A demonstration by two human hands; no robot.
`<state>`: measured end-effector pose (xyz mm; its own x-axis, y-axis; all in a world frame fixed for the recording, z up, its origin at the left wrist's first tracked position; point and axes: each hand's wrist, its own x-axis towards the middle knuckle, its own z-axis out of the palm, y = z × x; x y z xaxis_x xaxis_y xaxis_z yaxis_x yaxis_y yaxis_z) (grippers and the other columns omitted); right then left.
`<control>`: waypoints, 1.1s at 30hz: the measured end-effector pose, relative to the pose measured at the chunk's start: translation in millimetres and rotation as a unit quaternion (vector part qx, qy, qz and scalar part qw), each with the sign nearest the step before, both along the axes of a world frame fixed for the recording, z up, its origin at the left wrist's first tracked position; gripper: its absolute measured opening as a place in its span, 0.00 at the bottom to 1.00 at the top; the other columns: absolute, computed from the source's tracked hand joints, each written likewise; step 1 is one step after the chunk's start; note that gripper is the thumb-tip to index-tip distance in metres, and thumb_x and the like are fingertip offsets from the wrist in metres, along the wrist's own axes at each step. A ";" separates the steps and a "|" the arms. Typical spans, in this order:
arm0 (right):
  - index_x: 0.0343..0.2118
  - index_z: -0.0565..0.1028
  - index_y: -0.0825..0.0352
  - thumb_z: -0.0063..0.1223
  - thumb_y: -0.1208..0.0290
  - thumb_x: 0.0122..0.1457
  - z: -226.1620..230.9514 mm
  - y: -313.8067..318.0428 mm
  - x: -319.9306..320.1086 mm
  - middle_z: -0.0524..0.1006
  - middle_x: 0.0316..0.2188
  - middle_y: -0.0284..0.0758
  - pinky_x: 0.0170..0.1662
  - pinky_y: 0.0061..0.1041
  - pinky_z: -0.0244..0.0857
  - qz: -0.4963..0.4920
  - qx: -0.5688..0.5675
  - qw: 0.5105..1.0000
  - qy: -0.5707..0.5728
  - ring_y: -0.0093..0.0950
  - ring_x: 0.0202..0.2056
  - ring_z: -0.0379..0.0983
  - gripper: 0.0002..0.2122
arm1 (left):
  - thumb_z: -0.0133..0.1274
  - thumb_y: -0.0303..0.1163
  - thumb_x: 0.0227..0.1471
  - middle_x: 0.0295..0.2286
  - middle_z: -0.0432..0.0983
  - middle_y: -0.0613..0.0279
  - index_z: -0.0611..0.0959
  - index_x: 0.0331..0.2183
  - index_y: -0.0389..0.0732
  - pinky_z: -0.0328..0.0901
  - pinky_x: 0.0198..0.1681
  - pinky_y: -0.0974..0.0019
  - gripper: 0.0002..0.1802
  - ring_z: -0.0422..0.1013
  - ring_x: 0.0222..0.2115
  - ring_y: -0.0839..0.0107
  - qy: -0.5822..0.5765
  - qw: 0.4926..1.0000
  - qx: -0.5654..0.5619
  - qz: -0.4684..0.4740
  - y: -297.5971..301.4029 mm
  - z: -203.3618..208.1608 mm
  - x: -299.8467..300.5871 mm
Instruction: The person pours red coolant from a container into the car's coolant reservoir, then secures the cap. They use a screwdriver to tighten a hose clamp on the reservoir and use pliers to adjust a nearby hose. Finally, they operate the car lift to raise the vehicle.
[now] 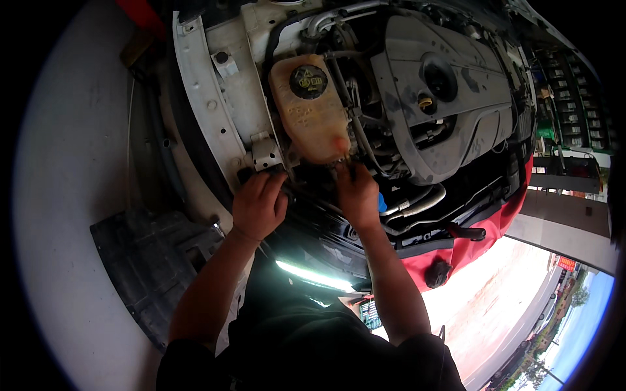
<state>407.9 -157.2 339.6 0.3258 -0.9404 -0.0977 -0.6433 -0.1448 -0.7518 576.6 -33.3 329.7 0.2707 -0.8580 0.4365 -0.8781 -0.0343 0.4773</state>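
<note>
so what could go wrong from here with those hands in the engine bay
The right hand is right at the near end of the yellowed, translucent plastic tank, so a slip might knock it. The left hand is close by the white metal bracket, whose edge could scrape it.

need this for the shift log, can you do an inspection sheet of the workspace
Surface: open engine bay; white metal edge looks scuffed.
Job's things: yellowish reservoir, stained, black cap on; grey engine cover, dusty.
Clutter: dark panel at lower left.
Hands: left hand by the white bracket; right hand at the reservoir's lower end; fingertips partly hidden, grips unclear.
Cables: hoses and pipes by the engine cover; a silvery pipe beside the right hand; loose cables: nothing seen.
Surroundings: red cover over the car's edge; storage rack at right.
</note>
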 end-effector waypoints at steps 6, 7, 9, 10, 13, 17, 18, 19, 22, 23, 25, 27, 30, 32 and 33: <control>0.38 0.75 0.69 0.57 0.63 0.59 8.5 -8.9 -11.5 0.76 0.19 0.42 0.28 0.28 0.68 0.045 0.107 0.991 -0.065 0.32 0.21 0.76 0.13 | 0.53 0.27 0.41 0.29 0.69 0.58 0.79 0.39 0.41 0.67 0.30 0.60 0.18 0.70 0.29 0.59 0.012 1.000 -0.004 0.003 -0.6 -1.8 -0.2; 0.38 0.75 0.70 0.56 0.63 0.59 5.7 -9.0 -12.7 0.75 0.18 0.38 0.25 0.26 0.66 0.046 0.094 0.993 -0.056 0.27 0.19 0.74 0.14 | 0.53 0.27 0.41 0.29 0.69 0.58 0.79 0.39 0.41 0.68 0.30 0.60 0.18 0.70 0.29 0.59 0.013 1.000 -0.002 0.002 -0.7 -0.9 0.0; 0.39 0.76 0.70 0.55 0.61 0.60 -0.4 -9.1 -14.5 0.74 0.16 0.31 0.19 0.20 0.63 0.049 0.069 0.996 -0.037 0.17 0.14 0.69 0.14 | 0.53 0.27 0.40 0.29 0.70 0.59 0.79 0.39 0.41 0.68 0.30 0.60 0.18 0.70 0.29 0.60 0.013 1.000 0.000 0.003 0.1 -1.7 0.1; 0.39 0.76 0.70 0.56 0.61 0.59 -0.8 -10.6 -15.8 0.74 0.16 0.32 0.19 0.21 0.64 0.057 0.047 0.997 -0.018 0.18 0.15 0.70 0.14 | 0.53 0.27 0.40 0.29 0.70 0.59 0.79 0.39 0.41 0.68 0.30 0.60 0.18 0.70 0.29 0.60 0.013 1.000 0.000 0.003 0.3 -2.1 0.2; 0.38 0.76 0.69 0.57 0.61 0.58 -2.8 -12.3 -15.2 0.75 0.16 0.36 0.20 0.24 0.65 0.071 -0.016 0.997 0.033 0.23 0.15 0.73 0.15 | 0.54 0.28 0.40 0.30 0.69 0.59 0.79 0.40 0.42 0.68 0.30 0.60 0.19 0.70 0.29 0.61 0.003 1.000 -0.019 0.009 1.1 -3.3 0.5; 0.36 0.76 0.69 0.58 0.60 0.57 -8.3 -7.0 -11.5 0.75 0.16 0.40 0.21 0.27 0.67 0.054 -0.120 0.989 0.070 0.27 0.16 0.75 0.15 | 0.55 0.29 0.40 0.30 0.69 0.60 0.79 0.40 0.42 0.68 0.30 0.60 0.20 0.70 0.29 0.61 0.013 1.000 -0.007 0.007 1.0 -2.8 0.5; 0.35 0.76 0.69 0.59 0.59 0.57 -10.0 -6.1 -10.1 0.75 0.17 0.41 0.21 0.28 0.67 0.050 -0.150 0.985 0.075 0.28 0.16 0.75 0.15 | 0.55 0.29 0.40 0.30 0.69 0.60 0.79 0.40 0.42 0.68 0.30 0.60 0.20 0.70 0.29 0.61 0.013 1.000 -0.005 0.007 0.6 -2.4 0.7; 0.34 0.76 0.69 0.59 0.59 0.57 -9.6 -5.5 -9.7 0.75 0.17 0.41 0.21 0.27 0.67 0.046 -0.138 0.985 0.087 0.28 0.16 0.75 0.15 | 0.56 0.29 0.40 0.29 0.69 0.60 0.79 0.40 0.42 0.68 0.30 0.60 0.20 0.70 0.29 0.61 0.013 1.000 -0.003 0.008 0.2 -1.8 0.9; 0.32 0.74 0.70 0.59 0.59 0.57 -7.7 -7.2 -7.3 0.76 0.18 0.40 0.20 0.25 0.66 0.032 -0.068 0.992 0.103 0.27 0.17 0.75 0.15 | 0.55 0.29 0.39 0.29 0.68 0.60 0.79 0.40 0.42 0.67 0.29 0.61 0.20 0.70 0.29 0.61 0.013 1.000 0.013 0.005 -1.2 -0.5 1.9; 0.31 0.74 0.70 0.59 0.59 0.57 -5.6 -8.6 -7.3 0.76 0.18 0.40 0.19 0.24 0.66 0.027 -0.019 0.995 0.097 0.25 0.17 0.74 0.16 | 0.55 0.29 0.39 0.29 0.68 0.60 0.79 0.40 0.42 0.67 0.29 0.61 0.20 0.70 0.29 0.61 0.016 1.000 0.011 0.004 -1.0 -1.2 2.4; 0.30 0.73 0.71 0.59 0.59 0.58 2.8 -13.0 -6.3 0.75 0.18 0.38 0.18 0.22 0.65 0.020 0.091 0.993 0.070 0.23 0.16 0.73 0.16 | 0.55 0.29 0.39 0.29 0.68 0.60 0.78 0.40 0.41 0.67 0.29 0.60 0.20 0.69 0.28 0.61 0.023 1.000 0.008 0.002 -0.7 -2.9 3.6; 0.30 0.73 0.72 0.59 0.59 0.58 13.9 -20.5 -4.3 0.73 0.17 0.36 0.17 0.21 0.64 0.013 0.210 0.977 0.025 0.21 0.15 0.71 0.17 | 0.56 0.29 0.39 0.28 0.68 0.60 0.78 0.40 0.41 0.67 0.29 0.60 0.20 0.69 0.28 0.62 0.025 1.000 0.007 0.001 -1.3 -3.2 4.3; 0.31 0.73 0.72 0.58 0.60 0.59 14.8 -25.8 -6.6 0.72 0.17 0.33 0.16 0.21 0.63 0.036 0.230 0.972 0.018 0.19 0.15 0.69 0.16 | 0.56 0.30 0.39 0.28 0.67 0.61 0.78 0.41 0.41 0.67 0.28 0.60 0.21 0.69 0.27 0.62 0.030 0.999 0.012 -0.005 -1.6 -0.9 4.4; 0.32 0.73 0.72 0.58 0.61 0.59 1.8 -17.2 -4.5 0.73 0.18 0.32 0.16 0.21 0.62 0.005 0.148 0.988 0.053 0.19 0.15 0.69 0.15 | 0.56 0.30 0.39 0.27 0.67 0.61 0.78 0.41 0.42 0.66 0.28 0.60 0.21 0.69 0.27 0.62 0.033 0.999 0.015 -0.008 -2.1 -0.5 5.5; 0.32 0.73 0.72 0.57 0.61 0.59 -2.9 -11.4 -3.6 0.74 0.19 0.32 0.16 0.21 0.62 -0.010 0.107 0.992 0.072 0.19 0.15 0.69 0.15 | 0.57 0.30 0.39 0.27 0.67 0.61 0.78 0.41 0.42 0.66 0.27 0.60 0.21 0.69 0.26 0.63 0.035 0.999 0.015 -0.009 -1.7 -1.1 5.8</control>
